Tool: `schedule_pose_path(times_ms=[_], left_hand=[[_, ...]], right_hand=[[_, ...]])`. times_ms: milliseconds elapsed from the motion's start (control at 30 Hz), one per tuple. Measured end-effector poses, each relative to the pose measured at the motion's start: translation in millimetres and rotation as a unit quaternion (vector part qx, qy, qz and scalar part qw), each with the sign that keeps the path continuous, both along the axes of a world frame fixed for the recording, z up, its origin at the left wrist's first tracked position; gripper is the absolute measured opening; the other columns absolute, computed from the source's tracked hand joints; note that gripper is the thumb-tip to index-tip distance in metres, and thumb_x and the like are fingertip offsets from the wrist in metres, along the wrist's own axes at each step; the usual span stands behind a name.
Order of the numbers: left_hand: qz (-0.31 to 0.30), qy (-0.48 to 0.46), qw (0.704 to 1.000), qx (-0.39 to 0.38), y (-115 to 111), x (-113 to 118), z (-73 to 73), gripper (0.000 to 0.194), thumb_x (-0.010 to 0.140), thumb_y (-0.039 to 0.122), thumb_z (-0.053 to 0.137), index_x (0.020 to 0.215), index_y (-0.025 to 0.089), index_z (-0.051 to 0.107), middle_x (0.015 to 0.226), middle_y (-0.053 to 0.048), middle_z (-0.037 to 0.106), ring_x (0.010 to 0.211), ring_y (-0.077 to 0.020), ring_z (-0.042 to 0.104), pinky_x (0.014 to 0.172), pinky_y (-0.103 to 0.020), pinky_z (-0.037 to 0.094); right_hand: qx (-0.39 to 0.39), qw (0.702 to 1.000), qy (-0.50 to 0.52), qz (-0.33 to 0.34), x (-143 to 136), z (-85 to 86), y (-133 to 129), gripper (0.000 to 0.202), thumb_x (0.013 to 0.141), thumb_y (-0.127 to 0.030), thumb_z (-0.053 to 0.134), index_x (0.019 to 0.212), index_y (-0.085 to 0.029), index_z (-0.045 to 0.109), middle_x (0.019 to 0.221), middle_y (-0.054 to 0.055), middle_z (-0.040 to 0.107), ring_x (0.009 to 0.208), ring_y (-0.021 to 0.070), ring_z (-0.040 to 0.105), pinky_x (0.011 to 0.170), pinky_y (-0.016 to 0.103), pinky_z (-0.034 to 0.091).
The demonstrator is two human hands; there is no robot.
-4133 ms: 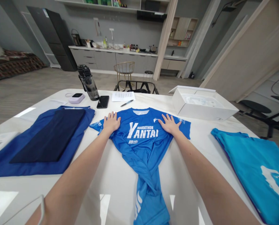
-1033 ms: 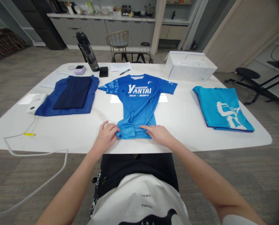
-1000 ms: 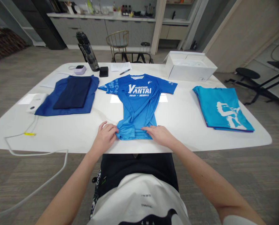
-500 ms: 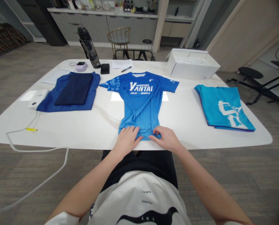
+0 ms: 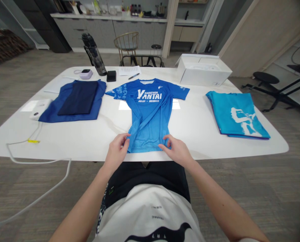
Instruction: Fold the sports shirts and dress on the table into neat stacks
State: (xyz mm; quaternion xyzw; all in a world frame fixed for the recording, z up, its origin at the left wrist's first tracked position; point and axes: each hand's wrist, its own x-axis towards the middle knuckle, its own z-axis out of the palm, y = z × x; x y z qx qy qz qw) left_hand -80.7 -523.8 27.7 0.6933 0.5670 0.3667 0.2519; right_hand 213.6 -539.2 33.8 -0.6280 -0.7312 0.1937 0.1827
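Over at the left of the frame, a dark navy folded cloth point(image 5: 78, 97) lies on a larger blue garment point(image 5: 97, 102), with a white device point(image 5: 40, 109) beside it. Up behind them stands the dark bottle point(image 5: 94, 55), a flat black item point(image 5: 111, 76) just to its right.

Now the middle: the left hand point(image 5: 116, 151) is at the lower left corner of the blue shirt point(image 5: 150, 114), thumb and fingertips at its edge; I can't tell whether cloth is caught between them. The shirt lies face up in the centre on the white table point(image 5: 197, 117), collar away, hem near the front edge, with creases slanting down its left side.

It looks light, thin and limp, probably a slippery sports knit: nothing fragile, but quick to ripple or slide on that smooth top. The two hem corners look like good places to hold, pinched with both layers together; the shoulder seams should serve too.

And the right hand point(image 5: 177, 151) curls at the lower right corner, thumb and fingers around the edge, its pinch unclear too. Farther right, the white box point(image 5: 204, 72) sits above a folded turquoise garment point(image 5: 237, 116).
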Motion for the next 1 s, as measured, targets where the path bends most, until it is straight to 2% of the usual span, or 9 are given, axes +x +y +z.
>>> schedule_pose_path(times_ms=[100,200,300,433,533,600,700,800,1000], left_hand=[[-0.099,0.059,0.993,0.028,-5.2,19.3,-5.0,0.027,0.099,0.020,0.045,0.113,0.024,0.067,0.104,-0.006,0.064,0.095,-0.0189,0.065,0.087,-0.033,0.053],[-0.127,0.082,0.988,0.036,-6.7,35.2,-9.9,0.030,0.097,0.015,0.043,0.108,0.023,0.070,0.106,-0.007,0.064,0.095,-0.0189,0.066,0.089,-0.033,0.053],[-0.061,0.027,0.997,0.031,-3.9,28.1,-6.3,0.028,0.096,0.017,0.047,0.107,0.022,0.072,0.101,-0.005,0.067,0.090,-0.0172,0.066,0.084,-0.030,0.053],[0.109,-0.064,0.991,0.041,-2.5,-17.4,5.0,0.025,0.093,0.032,0.057,0.108,0.021,0.074,0.099,-0.003,0.068,0.086,-0.0163,0.064,0.075,-0.027,0.051],[0.189,-0.029,0.981,0.031,-8.2,-57.9,1.3,0.028,0.091,0.038,0.059,0.107,0.020,0.074,0.093,-0.002,0.067,0.079,-0.0159,0.061,0.073,-0.028,0.049],[0.195,0.039,0.980,-0.003,-14.7,-76.2,-7.3,0.026,0.090,0.037,0.058,0.100,0.020,0.075,0.086,-0.001,0.065,0.073,-0.0162,0.059,0.072,-0.030,0.049],[0.163,0.137,0.977,-0.021,-24.7,-80.6,-17.8,0.022,0.089,0.030,0.054,0.096,0.021,0.073,0.087,-0.004,0.064,0.076,-0.0193,0.060,0.077,-0.035,0.051],[0.129,0.221,0.965,0.049,-28.1,-62.7,-16.4,0.026,0.092,0.025,0.051,0.109,0.021,0.069,0.105,-0.010,0.063,0.095,-0.0259,0.062,0.088,-0.042,0.050],[-0.075,0.281,0.954,0.078,-7.0,-26.7,-15.0,0.032,0.099,0.026,0.046,0.125,0.022,0.064,0.128,-0.013,0.061,0.119,-0.0283,0.058,0.102,-0.047,0.046]], right_hand=[[0.006,0.998,-0.060,0.010,-27.7,-4.2,-1.9,0.027,0.096,-0.046,0.058,0.113,-0.025,0.060,0.080,0.001,0.069,0.068,0.0188,0.064,0.061,0.027,0.037],[0.030,0.996,-0.081,-0.004,-39.5,-8.1,-3.2,0.016,0.098,-0.030,0.053,0.111,-0.025,0.061,0.095,0.004,0.072,0.073,0.0189,0.065,0.061,0.028,0.037],[0.039,0.999,-0.032,-0.011,-23.9,-7.9,-4.1,0.016,0.098,-0.024,0.047,0.104,-0.025,0.063,0.095,0.003,0.071,0.074,0.0184,0.064,0.064,0.028,0.039],[0.064,0.995,0.042,-0.057,29.0,-5.0,-10.2,0.020,0.098,-0.031,0.046,0.103,-0.022,0.064,0.088,0.004,0.069,0.073,0.0189,0.062,0.067,0.030,0.043],[0.063,0.993,0.030,-0.093,71.7,-7.5,-22.6,0.023,0.097,-0.037,0.048,0.103,-0.023,0.065,0.084,0.006,0.068,0.071,0.0212,0.061,0.068,0.034,0.045],[0.040,0.995,0.005,-0.095,92.5,-12.0,-32.6,0.023,0.097,-0.038,0.047,0.100,-0.024,0.066,0.086,0.008,0.069,0.072,0.0231,0.062,0.069,0.037,0.046],[-0.009,0.996,-0.039,-0.080,106.0,-17.4,-43.5,0.025,0.097,-0.043,0.046,0.099,-0.027,0.065,0.074,0.006,0.065,0.063,0.0237,0.059,0.061,0.038,0.045],[0.020,0.993,-0.081,-0.086,99.1,-15.5,-43.9,0.033,0.096,-0.051,0.047,0.105,-0.025,0.066,0.073,0.005,0.062,0.063,0.0232,0.059,0.060,0.037,0.045],[0.096,0.993,-0.057,-0.034,63.4,-10.3,-25.8,0.028,0.100,-0.041,0.045,0.107,-0.023,0.065,0.102,0.009,0.066,0.094,0.0242,0.065,0.084,0.036,0.050]])
